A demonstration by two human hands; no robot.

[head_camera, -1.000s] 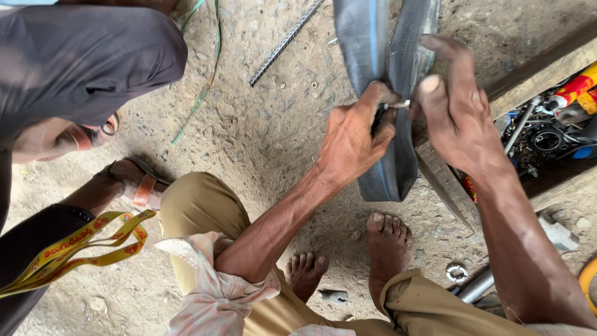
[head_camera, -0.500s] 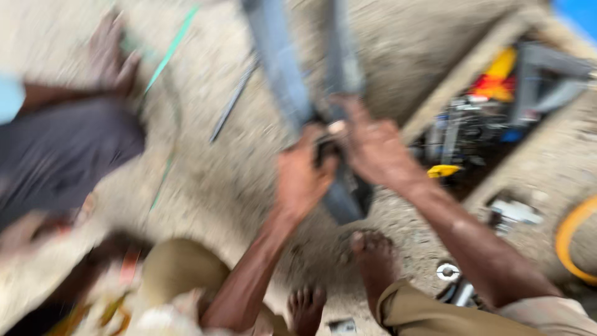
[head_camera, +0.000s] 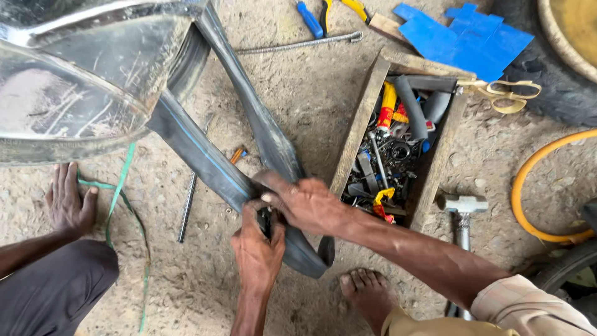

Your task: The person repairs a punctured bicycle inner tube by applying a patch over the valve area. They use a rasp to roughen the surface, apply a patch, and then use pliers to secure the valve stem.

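Note:
A black rubber inner tube (head_camera: 205, 155) runs from a metal water basin (head_camera: 74, 81) at the upper left down to a fold at the bottom centre. My left hand (head_camera: 258, 255) grips the tube at that fold from below. My right hand (head_camera: 305, 202) presses on the same spot from above, fingers closed over the rubber. Both hands touch each other at the fold, and what lies under the fingers is hidden. My bare foot (head_camera: 367, 292) rests on the ground just to the right.
A wooden toolbox (head_camera: 435, 162) full of tools stands to the right, a hammer (head_camera: 463, 214) beside it. Scissors (head_camera: 507, 93), blue sheet pieces (head_camera: 466, 34), a yellow hose (head_camera: 528, 186) and a tyre (head_camera: 559, 68) lie beyond. Another person's hand (head_camera: 68, 202) and knee are at the left. A steel rod (head_camera: 186, 205) lies on the dirt.
The view has swung so the basin and toolbox are now seen. Both hands still hold the tube's fold, now lower in the picture.

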